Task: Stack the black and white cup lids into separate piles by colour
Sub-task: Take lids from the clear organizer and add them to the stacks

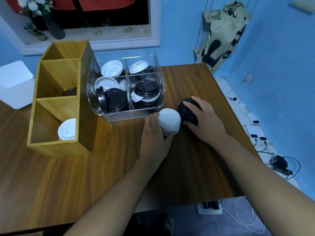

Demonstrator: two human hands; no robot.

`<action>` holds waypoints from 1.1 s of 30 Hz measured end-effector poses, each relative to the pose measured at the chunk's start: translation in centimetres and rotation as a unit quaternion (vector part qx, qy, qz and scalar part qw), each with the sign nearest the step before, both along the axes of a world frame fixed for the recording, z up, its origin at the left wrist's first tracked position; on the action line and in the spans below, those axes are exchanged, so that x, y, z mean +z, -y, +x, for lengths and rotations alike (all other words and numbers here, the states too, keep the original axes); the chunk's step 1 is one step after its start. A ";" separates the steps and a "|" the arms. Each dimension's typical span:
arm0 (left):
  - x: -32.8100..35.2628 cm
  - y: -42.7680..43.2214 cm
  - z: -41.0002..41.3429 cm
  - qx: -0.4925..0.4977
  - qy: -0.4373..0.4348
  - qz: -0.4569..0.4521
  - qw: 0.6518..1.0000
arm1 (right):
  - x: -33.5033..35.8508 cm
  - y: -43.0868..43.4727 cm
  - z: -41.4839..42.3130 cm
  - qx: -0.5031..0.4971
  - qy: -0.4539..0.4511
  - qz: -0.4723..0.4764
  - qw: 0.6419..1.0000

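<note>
**Two piles being held side by side on the table**

A white pile (169, 120) of lids is being grasped by the left hand (154, 135), with the fingers wrapped round its side and the thumb tucked under its near edge. A black pile (186, 111) is being clasped by the right hand (206, 121), with the fingers laid over its top and the thumb pressed against its near side. Both piles are being held just in front of the clear box (126, 114), on the bare wood of the table (102, 167). They are close together, and whether they are touching cannot be told. The grips are probably being used to square each pile, and the colours are being set apart so that no lid is put in the wrong one.

Much of the work appears to be waiting. Loose lids of both colours are being stored, mixed and tilted, in the box's four sections: white lids (111, 68) at the back, black lids (115, 99) at the front. To the left, a wooden rack (56, 147) is being used for one white lid (66, 129) in its nearest slot and a dark lid (69, 91) in the middle one. The reach towards that rack is being partly blocked by the box and by the rack's own tall wall. A white foam block (15, 84) is lying beyond it, and cables (281, 164) are trailing on the floor off the table's right edge.
</note>
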State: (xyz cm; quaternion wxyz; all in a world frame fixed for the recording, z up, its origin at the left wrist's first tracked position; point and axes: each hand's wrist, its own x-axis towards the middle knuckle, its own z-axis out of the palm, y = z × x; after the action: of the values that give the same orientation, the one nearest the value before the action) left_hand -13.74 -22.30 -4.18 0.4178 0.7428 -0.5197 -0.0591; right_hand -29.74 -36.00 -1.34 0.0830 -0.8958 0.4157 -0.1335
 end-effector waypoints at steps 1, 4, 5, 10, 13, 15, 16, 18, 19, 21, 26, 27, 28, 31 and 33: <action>-0.1 0.4 -0.3 -0.004 0.007 0.003 1.000 | -0.2 0.2 -0.6 -0.008 0.004 0.001 1.000; -0.2 1.9 -1.4 -0.011 0.009 0.006 1.000 | -0.5 0.4 -2.7 -0.023 0.031 0.012 0.999; -0.2 2.4 -1.7 -0.011 0.003 0.008 1.000 | -0.6 0.5 -3.3 -0.022 0.034 0.015 0.999; -0.1 4.4 -2.8 0.002 -0.022 0.007 1.000 | 0.1 0.7 -4.2 -0.041 0.011 0.045 0.998; 0.3 4.6 -2.7 0.008 -0.024 0.011 1.000 | 0.8 -0.3 -4.6 -0.042 0.038 0.009 0.998; 0.5 3.8 -2.4 0.003 -0.008 0.022 1.000 | 0.8 -2.0 -4.9 -0.037 0.081 -0.022 0.996; 0.6 3.0 -2.1 -0.001 0.008 0.035 0.999 | 0.6 -3.1 -4.9 -0.030 0.097 -0.035 0.994; 0.7 0.6 -1.1 -0.012 0.065 0.067 0.996 | -0.4 -5.6 -4.5 0.004 0.112 -0.046 0.993; 0.8 -0.7 -0.5 -0.018 0.107 0.081 0.991 | -1.0 -6.8 -4.0 0.030 0.113 -0.046 0.992; 1.1 -3.3 1.3 -0.018 0.175 0.112 0.978 | -1.9 -8.7 -2.6 0.083 0.107 -0.036 0.990; 4.5 -7.1 6.0 0.010 0.212 0.139 0.967 | -0.3 -8.9 1.2 0.111 0.104 0.024 0.988; 5.4 -7.5 6.9 0.018 0.207 0.128 0.970 | 0.6 -8.6 2.3 0.111 0.111 0.034 0.987; 6.4 -7.7 7.9 0.027 0.204 0.115 0.972 | 1.7 -8.3 3.4 0.109 0.120 0.043 0.986; 9.3 -7.2 10.9 0.042 0.221 0.074 0.972 | 5.3 -6.9 7.4 0.115 0.144 0.048 0.982; 11.2 -6.1 13.2 0.043 0.242 0.056 0.968 | 7.2 -5.7 9.9 0.124 0.145 0.034 0.981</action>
State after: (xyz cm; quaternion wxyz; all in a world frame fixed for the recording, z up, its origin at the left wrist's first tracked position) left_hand -0.49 -16.21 7.06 0.2389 0.7790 -0.5688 0.1116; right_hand -19.86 -30.32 5.83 0.1885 -0.9082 0.2892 -0.2365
